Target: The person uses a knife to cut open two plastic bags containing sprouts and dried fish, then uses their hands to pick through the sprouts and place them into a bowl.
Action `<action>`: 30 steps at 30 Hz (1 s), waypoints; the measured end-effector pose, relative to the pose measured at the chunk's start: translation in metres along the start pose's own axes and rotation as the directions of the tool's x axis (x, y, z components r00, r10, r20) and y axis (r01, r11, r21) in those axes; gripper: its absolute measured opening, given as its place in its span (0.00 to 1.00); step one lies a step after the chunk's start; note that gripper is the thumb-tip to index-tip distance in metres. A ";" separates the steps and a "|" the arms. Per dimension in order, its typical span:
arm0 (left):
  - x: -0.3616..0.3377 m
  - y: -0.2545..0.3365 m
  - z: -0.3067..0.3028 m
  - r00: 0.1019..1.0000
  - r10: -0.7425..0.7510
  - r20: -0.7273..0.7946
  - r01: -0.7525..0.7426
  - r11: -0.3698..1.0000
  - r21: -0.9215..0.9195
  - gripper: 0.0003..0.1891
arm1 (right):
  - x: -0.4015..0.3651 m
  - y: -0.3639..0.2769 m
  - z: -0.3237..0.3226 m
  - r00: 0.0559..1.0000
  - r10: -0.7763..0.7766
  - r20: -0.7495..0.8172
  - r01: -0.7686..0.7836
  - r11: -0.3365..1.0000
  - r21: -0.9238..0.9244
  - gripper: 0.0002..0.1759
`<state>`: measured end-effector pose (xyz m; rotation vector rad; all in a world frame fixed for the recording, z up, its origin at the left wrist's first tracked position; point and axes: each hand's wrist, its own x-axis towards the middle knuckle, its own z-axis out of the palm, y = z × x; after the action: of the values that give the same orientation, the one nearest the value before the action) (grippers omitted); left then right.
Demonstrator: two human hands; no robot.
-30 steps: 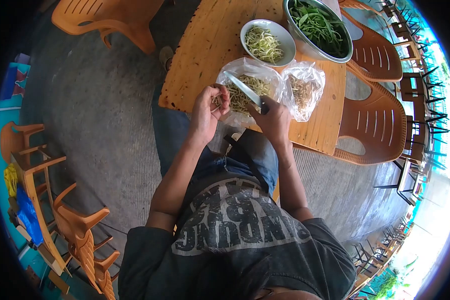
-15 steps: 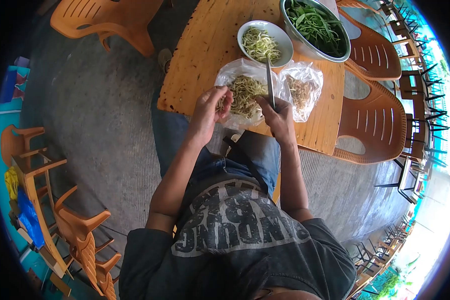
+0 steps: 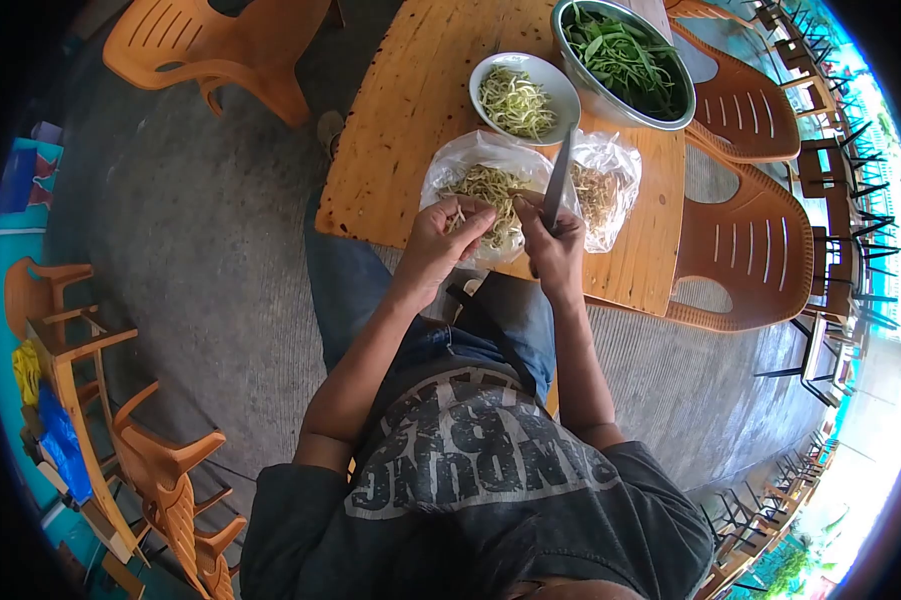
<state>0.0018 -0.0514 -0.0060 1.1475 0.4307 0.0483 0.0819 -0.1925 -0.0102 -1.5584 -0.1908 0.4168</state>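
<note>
My right hand (image 3: 554, 245) grips a knife (image 3: 562, 175), its blade pointing up and away between two plastic bags. My left hand (image 3: 440, 245) is closed in a pinch at the near edge of the left bag, with thin pale strands of bean sprouts at its fingertips. Below and between both hands lies a pile of bean sprouts (image 3: 490, 190) in the open clear plastic bag (image 3: 440, 168). The second clear bag (image 3: 620, 205), right of the knife, holds brownish scraps. Beyond the bags stands a white bowl (image 3: 568, 98) with paler sprouts (image 3: 515, 105) in it.
A metal basin (image 3: 582, 85) of green leaves (image 3: 630, 65) stands at the wooden table's (image 3: 400, 110) far right. Brown plastic chairs (image 3: 740, 250) line the right side. An orange chair (image 3: 210, 40) is at the upper left, and more furniture (image 3: 80, 400) stands at the lower left.
The knife has swung clear of the white bowl, its tip now right of the rim. Both hands have come slightly lower, and the left fingers have closed toward the right hand.
</note>
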 end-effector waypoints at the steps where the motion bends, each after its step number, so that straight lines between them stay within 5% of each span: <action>1: 0.000 0.000 -0.002 1.000 -0.004 -0.004 0.004 1.000 0.000 0.08 | 0.002 0.004 -0.002 0.998 -0.058 -0.034 0.058 0.998 -0.003 0.06; 3: 0.000 0.000 -0.008 1.000 0.002 -0.017 -0.002 1.000 -0.021 0.08 | 0.005 0.009 -0.008 0.979 -0.173 -0.104 0.173 0.985 -0.018 0.06; 5: -0.001 -0.001 -0.016 0.999 0.015 -0.039 -0.017 0.998 -0.066 0.08 | 0.004 -0.001 -0.028 0.967 -0.001 -0.256 0.032 0.993 0.117 0.05; 7: -0.003 0.002 -0.023 0.999 -0.009 -0.039 0.001 0.981 -0.196 0.10 | 0.016 0.001 -0.052 0.922 -0.173 -0.345 0.179 0.984 -0.013 0.07; 10: -0.002 0.010 -0.028 0.996 -0.081 -0.032 0.058 0.893 -0.446 0.13 | 0.024 -0.008 -0.078 0.897 -0.320 -0.306 0.105 0.826 -0.554 0.12; 13: -0.001 0.011 -0.034 0.995 -0.101 -0.003 0.084 0.841 -0.534 0.15 | 0.027 0.004 -0.091 0.890 -0.380 -0.253 0.079 0.674 -0.735 0.12; 16: -0.003 0.008 -0.035 0.997 -0.073 0.012 0.066 0.813 -0.579 0.16 | 0.023 0.003 -0.082 0.840 -0.435 -0.323 0.108 0.718 -0.688 0.12; 19: -0.002 0.003 -0.036 0.997 -0.073 -0.025 0.048 0.839 -0.542 0.15 | 0.004 -0.026 -0.045 0.937 -0.285 -0.202 0.125 0.814 -0.568 0.12; 23: -0.001 0.001 -0.035 0.995 -0.083 -0.061 0.039 0.851 -0.523 0.13 | 0.000 -0.003 -0.007 0.949 -0.270 0.163 0.304 0.643 -0.703 0.13; 28: -0.004 -0.004 -0.043 0.999 -0.047 -0.019 0.029 0.837 -0.546 0.12 | 0.003 0.009 0.009 0.965 -0.191 0.181 0.252 0.478 -0.841 0.14; 30: -0.004 -0.006 -0.044 0.998 -0.054 -0.027 0.031 0.843 -0.537 0.12 | 0.004 0.013 0.007 0.956 -0.221 0.191 0.279 0.506 -0.816 0.13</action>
<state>-0.0185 -0.0167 -0.0250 0.5804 0.4433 0.1454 0.0814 -0.1852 -0.0236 -2.4364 -0.7582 0.1148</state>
